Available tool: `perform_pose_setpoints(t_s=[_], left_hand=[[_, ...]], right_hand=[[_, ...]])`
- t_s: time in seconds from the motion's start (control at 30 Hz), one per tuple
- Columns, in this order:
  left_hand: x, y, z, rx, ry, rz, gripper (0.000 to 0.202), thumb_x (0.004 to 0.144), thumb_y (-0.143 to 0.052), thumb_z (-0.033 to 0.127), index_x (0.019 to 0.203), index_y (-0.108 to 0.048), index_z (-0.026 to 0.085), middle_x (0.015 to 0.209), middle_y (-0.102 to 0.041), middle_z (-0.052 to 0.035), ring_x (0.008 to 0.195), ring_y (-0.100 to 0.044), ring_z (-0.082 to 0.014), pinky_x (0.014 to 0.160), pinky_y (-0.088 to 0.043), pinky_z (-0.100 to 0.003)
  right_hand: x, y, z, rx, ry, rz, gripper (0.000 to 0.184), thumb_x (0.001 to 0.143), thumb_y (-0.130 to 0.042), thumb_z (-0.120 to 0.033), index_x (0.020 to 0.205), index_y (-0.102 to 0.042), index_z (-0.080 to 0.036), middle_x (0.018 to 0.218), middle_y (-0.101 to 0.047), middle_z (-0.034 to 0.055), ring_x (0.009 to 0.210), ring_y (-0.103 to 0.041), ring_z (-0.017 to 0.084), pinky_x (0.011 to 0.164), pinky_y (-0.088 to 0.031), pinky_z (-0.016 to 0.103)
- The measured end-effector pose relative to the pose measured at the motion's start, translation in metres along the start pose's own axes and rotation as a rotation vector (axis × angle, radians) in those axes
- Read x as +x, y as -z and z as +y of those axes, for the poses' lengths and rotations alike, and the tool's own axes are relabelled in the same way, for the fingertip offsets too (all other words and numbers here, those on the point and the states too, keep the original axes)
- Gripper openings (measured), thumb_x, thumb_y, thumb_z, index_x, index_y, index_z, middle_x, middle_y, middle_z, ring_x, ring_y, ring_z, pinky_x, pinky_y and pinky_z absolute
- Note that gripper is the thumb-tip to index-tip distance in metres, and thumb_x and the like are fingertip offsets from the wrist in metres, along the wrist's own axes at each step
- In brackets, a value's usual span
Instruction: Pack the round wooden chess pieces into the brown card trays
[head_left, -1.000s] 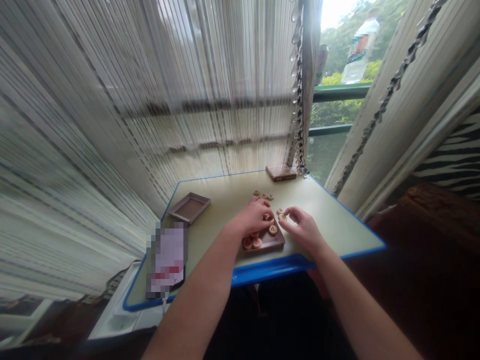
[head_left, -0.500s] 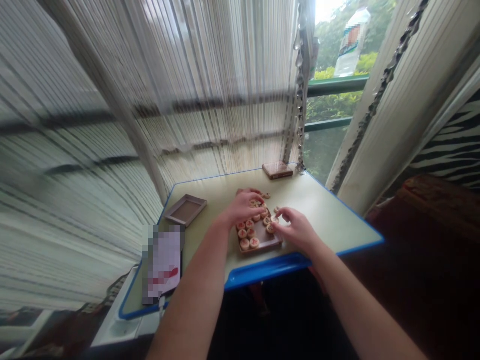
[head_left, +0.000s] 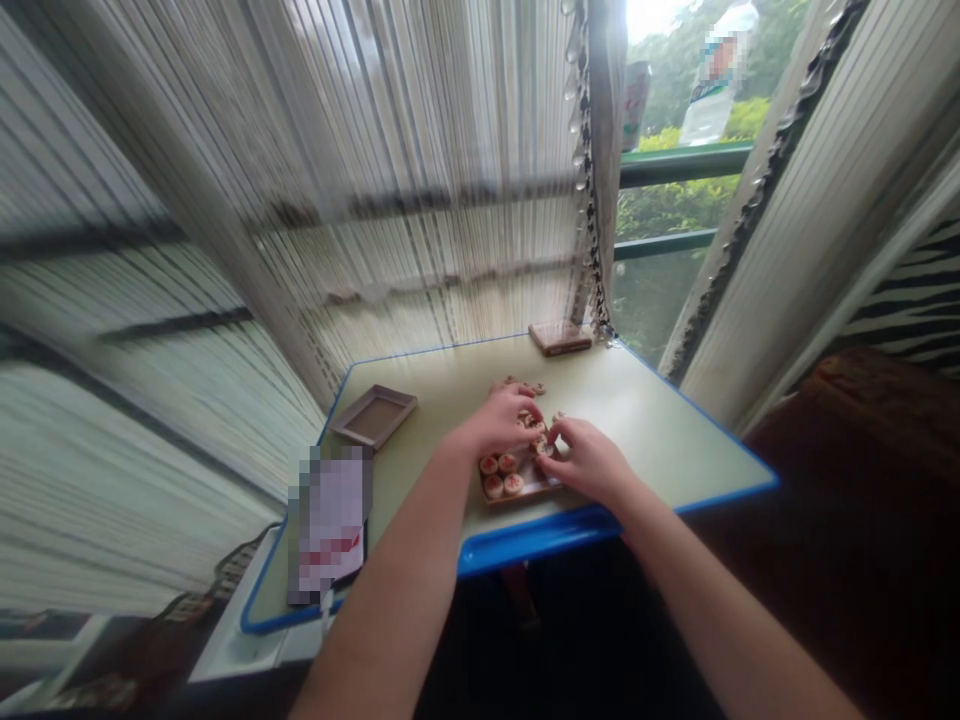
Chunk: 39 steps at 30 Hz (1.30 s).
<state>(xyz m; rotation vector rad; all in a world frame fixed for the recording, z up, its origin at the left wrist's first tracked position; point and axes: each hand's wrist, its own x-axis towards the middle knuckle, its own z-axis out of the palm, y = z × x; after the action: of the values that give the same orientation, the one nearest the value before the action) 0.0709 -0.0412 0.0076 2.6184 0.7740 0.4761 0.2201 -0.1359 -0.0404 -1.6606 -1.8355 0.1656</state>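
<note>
Round wooden Chinese chess pieces (head_left: 507,464) with red characters stand in the near left part of a shallow brown box (head_left: 525,494). My left hand (head_left: 504,418) reaches over the box's far side. Its thumb and fingers curl round some pieces (head_left: 534,424), and the palm hides what lies beneath. From the right, my right hand (head_left: 589,455) has thumb and forefinger closed about a dark-marked piece (head_left: 543,449) at the box's right side. A few loose pieces (head_left: 538,388) lie on the table beyond my left hand, and another (head_left: 558,417) sits behind my right fingers.
A brown box lid or tray (head_left: 375,415) lies at the table's left. Nearer is a phone-like flat item (head_left: 330,530), blurred out, with a white cable. A flat brown box (head_left: 560,337) sits at the back edge of the blue-rimmed table (head_left: 660,430). String curtains hang behind.
Both hands have come closer together over the box. My right fingers have moved left onto a piece. My left hand has shifted slightly right and now covers more of the red-marked pieces.
</note>
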Motion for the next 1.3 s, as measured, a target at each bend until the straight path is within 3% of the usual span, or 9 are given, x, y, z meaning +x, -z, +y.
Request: perform_pose_setpoints(t_s=[0.4,0.57,0.77,0.97,1.13,1.3], left_hand=[[-0.002,-0.002,0.005,-0.015,-0.012,-0.044,0.021,0.070,-0.062,0.035,0.083,-0.068,0.020,0.115,-0.051,-0.0074,0.112,-0.038,-0.0260,0.098,-0.033,-0.038],[-0.002,-0.003,0.004,-0.013,-0.014,-0.042,0.021,0.071,-0.061,0.036,0.083,-0.068,0.020,0.114,-0.051,-0.0075,0.113,-0.038,-0.0262,0.097,-0.033,-0.039],[-0.004,0.000,-0.001,-0.032,-0.024,-0.023,0.024,0.065,-0.066,0.029,0.089,-0.068,0.022,0.114,-0.053,-0.0064,0.111,-0.041,-0.0250,0.097,-0.034,-0.039],[-0.004,0.005,-0.008,0.037,0.059,0.024,0.022,0.070,-0.060,0.028,0.089,-0.070,0.021,0.111,-0.055,-0.0076,0.107,-0.043,-0.0251,0.097,-0.034,-0.039],[-0.001,0.003,-0.004,0.092,0.047,-0.013,0.021,0.073,-0.058,0.032,0.084,-0.071,0.021,0.108,-0.057,-0.0080,0.105,-0.043,-0.0265,0.094,-0.036,-0.040],[0.002,0.000,-0.004,0.075,0.066,0.034,0.021,0.072,-0.059,0.030,0.087,-0.071,0.021,0.104,-0.058,-0.0072,0.102,-0.044,-0.0254,0.093,-0.037,-0.039]], right_hand=[[-0.002,0.005,-0.003,0.047,0.088,-0.022,0.011,0.067,-0.057,-0.026,0.077,-0.053,-0.022,0.082,-0.057,0.0024,0.086,-0.050,0.020,0.077,-0.038,0.030],[-0.002,0.007,-0.003,0.062,0.075,0.016,0.016,0.065,-0.057,-0.024,0.079,-0.051,-0.021,0.074,-0.054,0.0010,0.074,-0.048,0.017,0.068,-0.038,0.028],[-0.003,0.006,-0.004,0.094,0.064,0.019,0.016,0.065,-0.057,-0.024,0.079,-0.050,-0.021,0.078,-0.055,0.0015,0.079,-0.049,0.018,0.069,-0.038,0.028],[-0.002,0.005,-0.005,0.094,0.070,0.040,0.012,0.068,-0.057,-0.027,0.077,-0.052,-0.020,0.074,-0.055,0.0010,0.076,-0.049,0.017,0.068,-0.038,0.027],[0.025,0.012,0.000,0.049,-0.025,-0.014,0.014,0.074,-0.050,-0.029,0.077,-0.061,-0.021,0.071,-0.058,0.0021,0.069,-0.052,0.015,0.062,-0.038,0.025],[0.060,0.019,0.000,-0.039,0.008,-0.118,0.017,0.072,-0.055,-0.034,0.074,-0.067,-0.022,0.067,-0.058,0.0018,0.059,-0.050,0.014,0.053,-0.033,0.023]])
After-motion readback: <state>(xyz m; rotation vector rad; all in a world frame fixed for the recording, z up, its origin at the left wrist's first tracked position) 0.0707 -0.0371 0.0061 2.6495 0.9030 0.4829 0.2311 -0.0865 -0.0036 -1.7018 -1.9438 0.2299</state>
